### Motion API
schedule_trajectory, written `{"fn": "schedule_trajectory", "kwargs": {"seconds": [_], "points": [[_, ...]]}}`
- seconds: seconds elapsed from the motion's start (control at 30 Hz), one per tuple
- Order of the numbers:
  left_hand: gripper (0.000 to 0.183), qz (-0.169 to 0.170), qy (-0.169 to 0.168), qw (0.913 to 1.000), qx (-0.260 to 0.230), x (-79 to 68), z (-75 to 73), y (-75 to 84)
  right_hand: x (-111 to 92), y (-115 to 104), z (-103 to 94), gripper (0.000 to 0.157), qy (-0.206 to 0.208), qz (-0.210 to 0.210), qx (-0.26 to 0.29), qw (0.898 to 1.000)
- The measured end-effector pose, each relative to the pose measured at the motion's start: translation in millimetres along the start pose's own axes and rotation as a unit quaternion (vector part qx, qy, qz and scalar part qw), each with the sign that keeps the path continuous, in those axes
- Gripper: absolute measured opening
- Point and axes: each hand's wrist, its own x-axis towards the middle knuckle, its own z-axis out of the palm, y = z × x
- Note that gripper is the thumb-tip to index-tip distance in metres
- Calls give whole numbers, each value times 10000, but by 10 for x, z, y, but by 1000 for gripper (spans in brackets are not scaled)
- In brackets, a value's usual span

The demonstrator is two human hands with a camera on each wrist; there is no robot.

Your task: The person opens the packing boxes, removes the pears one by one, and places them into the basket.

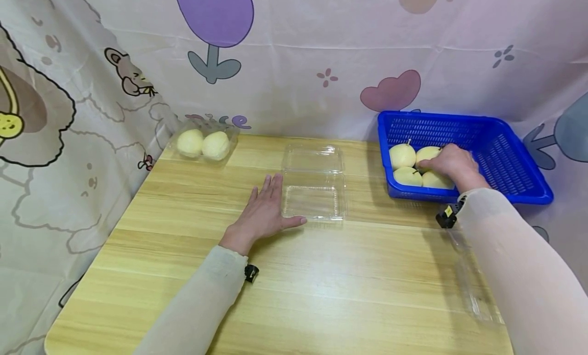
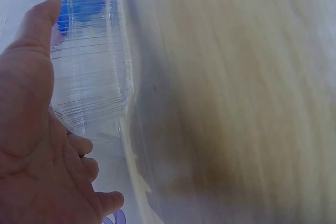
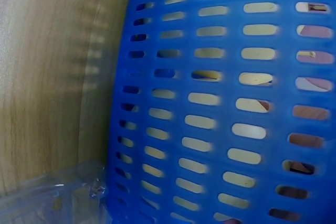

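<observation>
The hands are well apart: the left hand [image 1: 263,214], fingers straight, rests along the left edge of the open clear box [image 1: 314,196] on the table [image 1: 349,293]. The right hand [image 1: 452,166] is on a pear [image 1: 427,153] in the left part of the blue basket [image 1: 510,156] (its fingertips are hidden, so I cannot tell whether they grip). Three other pears [image 1: 401,156] crowd that one; a hasty lift could knock or bruise them. The box looks light, so a left-hand nudge might slide it.
</observation>
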Motion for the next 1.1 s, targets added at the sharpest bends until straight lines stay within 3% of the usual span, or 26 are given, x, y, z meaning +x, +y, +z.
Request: {"fn": "schedule_trajectory", "kwargs": {"seconds": [0.37,0.53,0.67,0.77,0.9,1.1], "points": [[135,0,14,10000,-57,1,-14,27,-71,-11,-30,86,109,46,239,9996],[136,-1,13,10000,-60,3,-18,29,-151,-65,-39,85,660,-89,497,9965],[136,0,24,10000,-74,1,-22,22,-224,-144,-11,82,1263,-297,895,9875],[136,4,31,10000,-66,-1,-18,15,-298,-230,28,75,1700,-454,1291,9759],[136,-19,34,10000,-44,-8,-6,7,-437,-384,108,63,2360,-766,1756,9527],[136,-34,15,9999,-98,-29,-4,11,-653,-642,271,46,3396,-1569,2143,9023]]}}
